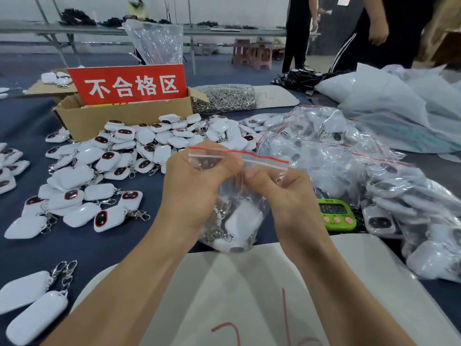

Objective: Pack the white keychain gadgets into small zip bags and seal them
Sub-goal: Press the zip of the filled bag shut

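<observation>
I hold a small clear zip bag (262, 162) with a red strip along its top, upright in front of me. My left hand (197, 181) pinches the bag's top left part; my right hand (282, 193) pinches it just below the zip strip near the middle. White keychain gadgets (245, 218) with metal clasps hang in the bag's bottom. A loose heap of white gadgets (139, 143) with dark oval windows lies on the dark blue table to the left and behind. Filled zip bags (389, 196) are piled at the right.
A cardboard box (124, 116) with a red sign stands behind the heap, beside a bag of metal clasps (224, 98). A green timer (336, 214) sits right of my hands. A white sheet (249, 295) lies at the near edge. Large plastic bags (399, 101) and people (361, 33) stand far right.
</observation>
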The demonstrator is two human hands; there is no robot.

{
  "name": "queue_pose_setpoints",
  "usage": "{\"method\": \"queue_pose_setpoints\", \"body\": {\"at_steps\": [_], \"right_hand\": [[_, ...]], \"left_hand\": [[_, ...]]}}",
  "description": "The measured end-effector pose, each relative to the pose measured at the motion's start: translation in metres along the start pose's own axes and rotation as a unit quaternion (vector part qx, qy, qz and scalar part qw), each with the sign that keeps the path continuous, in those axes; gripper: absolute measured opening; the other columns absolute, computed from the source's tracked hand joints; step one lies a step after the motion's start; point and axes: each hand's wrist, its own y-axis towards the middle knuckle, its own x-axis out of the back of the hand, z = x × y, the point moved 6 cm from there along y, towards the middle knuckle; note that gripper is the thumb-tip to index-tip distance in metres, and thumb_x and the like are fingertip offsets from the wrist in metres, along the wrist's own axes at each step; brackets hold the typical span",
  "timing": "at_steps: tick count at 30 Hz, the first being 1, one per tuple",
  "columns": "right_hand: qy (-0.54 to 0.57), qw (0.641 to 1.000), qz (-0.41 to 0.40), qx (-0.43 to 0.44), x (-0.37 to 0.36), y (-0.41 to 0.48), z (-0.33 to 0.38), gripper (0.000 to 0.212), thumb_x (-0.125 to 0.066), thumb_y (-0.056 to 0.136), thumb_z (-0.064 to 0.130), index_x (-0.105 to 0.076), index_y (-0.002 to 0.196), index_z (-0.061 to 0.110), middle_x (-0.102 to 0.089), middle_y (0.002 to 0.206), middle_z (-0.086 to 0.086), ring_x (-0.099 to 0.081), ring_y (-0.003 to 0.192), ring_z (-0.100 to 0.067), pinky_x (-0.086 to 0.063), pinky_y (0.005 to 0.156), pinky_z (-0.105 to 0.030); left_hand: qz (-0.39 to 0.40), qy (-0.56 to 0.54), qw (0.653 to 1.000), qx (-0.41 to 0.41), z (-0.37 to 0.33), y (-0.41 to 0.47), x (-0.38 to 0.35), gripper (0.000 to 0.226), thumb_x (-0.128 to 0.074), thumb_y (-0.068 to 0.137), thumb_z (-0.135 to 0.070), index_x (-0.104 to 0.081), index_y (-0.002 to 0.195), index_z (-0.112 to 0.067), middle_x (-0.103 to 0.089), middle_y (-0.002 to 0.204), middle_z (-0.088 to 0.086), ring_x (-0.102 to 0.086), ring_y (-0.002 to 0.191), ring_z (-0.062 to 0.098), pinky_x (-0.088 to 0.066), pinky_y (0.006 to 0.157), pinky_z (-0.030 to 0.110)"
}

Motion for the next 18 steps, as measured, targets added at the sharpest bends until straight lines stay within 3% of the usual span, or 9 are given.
{"method": "queue_pose_setpoints", "body": {"at_steps": [3,7,9,12,15,18], "right_hand": [[-0.032,0.999,-0.009,-0.018,0.003,0.000,-0.003,0.021,-0.068,0.088,0.022,-0.080,0.080,0.006,-0.077,0.083,-0.017,-0.070,0.080,-0.028,-0.055,0.085,-0.052],[-0.026,1.000,-0.008,-0.005,-0.002,0.000,-0.004,0.019,-0.071,0.089,0.022,-0.082,0.089,0.006,-0.079,0.090,-0.019,-0.075,0.091,-0.040,-0.057,0.090,-0.062],[-0.025,0.999,-0.029,0.012,-0.002,0.000,-0.003,0.016,-0.070,0.091,0.022,-0.084,0.093,0.014,-0.081,0.092,-0.012,-0.077,0.093,-0.033,-0.061,0.088,-0.054],[-0.046,0.996,-0.058,0.047,0.001,0.000,0.004,0.022,-0.062,0.096,0.017,-0.083,0.090,0.017,-0.080,0.083,-0.002,-0.073,0.078,-0.014,-0.057,0.074,-0.028],[-0.061,0.994,-0.076,0.059,0.002,-0.002,0.008,0.026,-0.062,0.100,0.011,-0.079,0.081,0.008,-0.076,0.074,-0.006,-0.067,0.071,-0.013,-0.054,0.071,-0.029],[-0.023,0.999,-0.045,0.008,0.002,-0.002,0.006,0.019,-0.068,0.098,0.017,-0.082,0.087,0.011,-0.079,0.083,-0.006,-0.073,0.078,-0.018,-0.057,0.076,-0.033]], "left_hand": [[-0.006,0.000,1.000,0.019,0.004,0.001,0.002,0.013,-0.079,0.084,-0.008,-0.079,0.073,-0.016,-0.076,0.074,0.007,-0.070,0.066,0.022,-0.055,0.061,0.034],[-0.019,0.021,1.000,0.006,0.003,0.005,0.005,0.024,-0.077,0.084,0.000,-0.080,0.069,-0.019,-0.075,0.071,0.004,-0.070,0.069,0.021,-0.059,0.069,0.037],[-0.004,0.038,0.999,-0.017,-0.001,0.006,0.004,0.026,-0.076,0.083,0.002,-0.082,0.072,-0.021,-0.077,0.073,0.002,-0.073,0.070,0.017,-0.059,0.069,0.031],[0.025,0.052,0.998,-0.001,0.000,0.002,-0.001,0.020,-0.076,0.087,-0.007,-0.083,0.075,-0.022,-0.077,0.071,0.001,-0.072,0.064,0.013,-0.052,0.051,0.022],[0.000,0.038,0.998,0.046,0.008,0.000,0.002,0.022,-0.071,0.094,-0.027,-0.083,0.080,-0.015,-0.075,0.070,0.010,-0.067,0.055,0.017,-0.045,0.038,0.023],[-0.019,0.028,0.999,0.028,0.008,-0.001,0.002,0.026,-0.070,0.093,-0.033,-0.082,0.077,-0.015,-0.076,0.074,0.012,-0.072,0.064,0.028,-0.053,0.046,0.032]]}}
